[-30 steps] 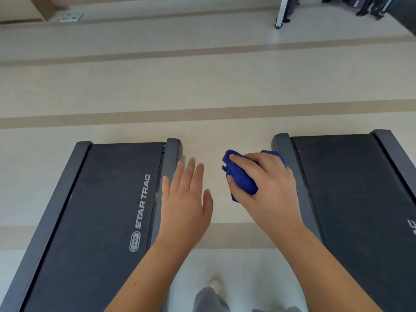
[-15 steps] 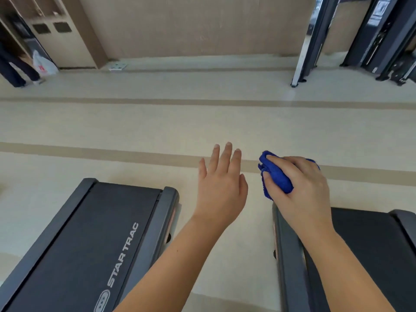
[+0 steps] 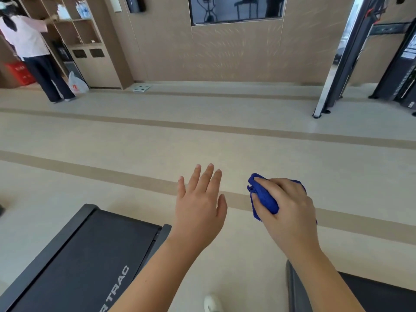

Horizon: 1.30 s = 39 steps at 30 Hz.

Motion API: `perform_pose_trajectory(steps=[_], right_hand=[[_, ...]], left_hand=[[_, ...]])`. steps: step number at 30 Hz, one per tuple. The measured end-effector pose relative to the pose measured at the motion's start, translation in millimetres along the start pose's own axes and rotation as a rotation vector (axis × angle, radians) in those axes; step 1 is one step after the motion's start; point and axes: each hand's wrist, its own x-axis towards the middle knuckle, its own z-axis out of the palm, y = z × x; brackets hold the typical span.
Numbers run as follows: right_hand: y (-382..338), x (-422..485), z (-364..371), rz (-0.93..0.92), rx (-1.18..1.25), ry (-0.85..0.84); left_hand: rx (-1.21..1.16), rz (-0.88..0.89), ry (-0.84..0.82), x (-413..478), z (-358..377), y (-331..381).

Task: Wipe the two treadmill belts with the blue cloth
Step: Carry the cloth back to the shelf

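Blue cloth [image 3: 263, 198] bunched into a wad in the right hand [image 3: 290, 212], fingers and thumb curled round it, a little fabric poking out at the front and under the palm. Held up in the air over the pale floor [image 3: 202, 143], above the gap between the two machines, touching neither belt. Left hand [image 3: 200, 208] just beside it, flat and empty, fingers straight and slightly spread, palm down, likewise above the floor and resting on nothing. From the head view, only the near ends of the machines showing: left treadmill belt [image 3: 90, 262] at lower left, dark, with white lettering near the bottom edge; right treadmill belt [image 3: 382, 296] a dark sliver at lower right, mostly hidden behind the right forearm. No damp streak, dust line or other mark on either surface, so no telling a wiped belt from an unwiped one. Judged by the cloth alone: no wiping under way at this moment, cloth clear of both belts and the view aimed at the far wall rather than down. Either both belts left to do, or one done and the other waiting, or all finished; cannot tell which. For any wipe left, cloth to be brought down onto a belt first. Farther off, another person [image 3: 29, 41] at wooden shelves [image 3: 76, 30], well apart from all this.
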Motion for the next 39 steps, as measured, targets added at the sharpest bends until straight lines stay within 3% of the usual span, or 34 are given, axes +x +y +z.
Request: perform_pose_trajectory(steps=[11, 22, 31, 39], right_hand=[[20, 180, 149, -0.129, -0.073, -0.118], [79, 314, 278, -0.107, 0.07, -0.207], [132, 463, 383, -0.247, 0.198, -0.213], [146, 546, 488, -0.32, 0.28, -0.323]], left_hand=[[-0.017, -0.13, 0.048, 169, 73, -123], [0.029, -0.236, 0.015, 306, 150, -185], [0.101, -0.347, -0.009, 453, 202, -229], [0.132, -0.429, -0.049, 532, 250, -305]])
